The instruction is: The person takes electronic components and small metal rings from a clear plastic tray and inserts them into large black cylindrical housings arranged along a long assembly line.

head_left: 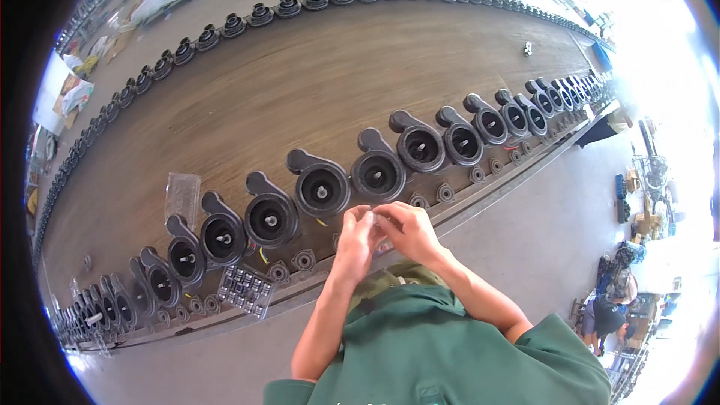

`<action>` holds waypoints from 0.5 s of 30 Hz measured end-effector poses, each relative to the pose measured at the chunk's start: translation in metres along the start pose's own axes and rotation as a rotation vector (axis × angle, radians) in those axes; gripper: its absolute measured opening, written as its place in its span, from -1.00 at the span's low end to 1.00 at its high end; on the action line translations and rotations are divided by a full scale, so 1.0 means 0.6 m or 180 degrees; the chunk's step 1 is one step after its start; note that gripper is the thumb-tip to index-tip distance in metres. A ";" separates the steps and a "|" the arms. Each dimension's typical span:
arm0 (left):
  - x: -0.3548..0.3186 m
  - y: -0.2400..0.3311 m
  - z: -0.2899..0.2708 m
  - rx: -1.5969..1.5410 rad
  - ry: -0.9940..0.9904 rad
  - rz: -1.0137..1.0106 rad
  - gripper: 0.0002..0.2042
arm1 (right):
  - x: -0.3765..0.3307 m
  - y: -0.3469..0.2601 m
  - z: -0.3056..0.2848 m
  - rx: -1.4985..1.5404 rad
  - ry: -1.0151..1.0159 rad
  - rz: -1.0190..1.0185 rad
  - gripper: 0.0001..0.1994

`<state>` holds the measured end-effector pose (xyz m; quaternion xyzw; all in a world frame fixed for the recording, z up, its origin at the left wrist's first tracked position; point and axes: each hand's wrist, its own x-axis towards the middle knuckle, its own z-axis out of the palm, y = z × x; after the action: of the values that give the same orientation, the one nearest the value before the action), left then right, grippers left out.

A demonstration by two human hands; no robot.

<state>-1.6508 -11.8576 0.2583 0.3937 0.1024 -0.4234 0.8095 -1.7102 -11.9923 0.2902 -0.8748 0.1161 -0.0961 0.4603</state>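
Note:
My left hand (357, 236) and my right hand (410, 231) meet at the table's near edge, fingertips pinched together. Whatever small thing lies between them is hidden by the fingers. Just beyond them stands a black snail-shaped housing (362, 170) with a pale shaft in its round hollow. To its left is a similar black housing (309, 180), with a bit of yellow wire below it. Small flat metal parts with round centres, such as this metal flange (304, 259), lie along the near edge on both sides of my hands.
Left of my hands, a clear plastic tray (246, 292) of small metal parts overhangs the near edge. Another clear tray (182, 201) lies behind the housings. Dark round parts (288, 7) line the far edge of the long brown table (247, 97). A person (609, 313) is at the far right.

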 end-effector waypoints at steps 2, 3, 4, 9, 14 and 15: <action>0.025 -0.017 0.024 0.0658 0.0095 0.0105 -0.84 | 0.001 0.009 -0.019 0.0403 0.0200 0.0561 -0.80; 0.045 -0.035 0.032 0.0813 0.0035 0.0515 -0.88 | 0.005 0.017 -0.040 0.0876 0.0020 0.1029 -0.80; 0.053 -0.036 0.039 0.1043 0.0053 0.0623 -0.88 | 0.010 0.029 -0.051 0.1009 -0.0017 0.1061 -0.80; 0.111 -0.021 0.079 0.1468 0.0508 0.1151 -0.88 | 0.079 0.122 -0.129 0.1024 0.0224 0.1013 -0.85; 0.155 0.018 0.096 0.2538 0.1421 0.1257 -0.86 | 0.185 0.218 -0.206 0.0499 0.0099 0.0457 -0.84; 0.159 0.018 0.099 0.2798 0.1506 0.1179 -0.85 | 0.197 0.227 -0.211 0.0453 -0.0138 0.0347 -0.84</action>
<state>-1.5934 -11.9546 0.2565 0.7920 0.0240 -0.1760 0.5842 -1.6476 -12.2010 0.2552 -0.8342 0.1464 -0.0601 0.5283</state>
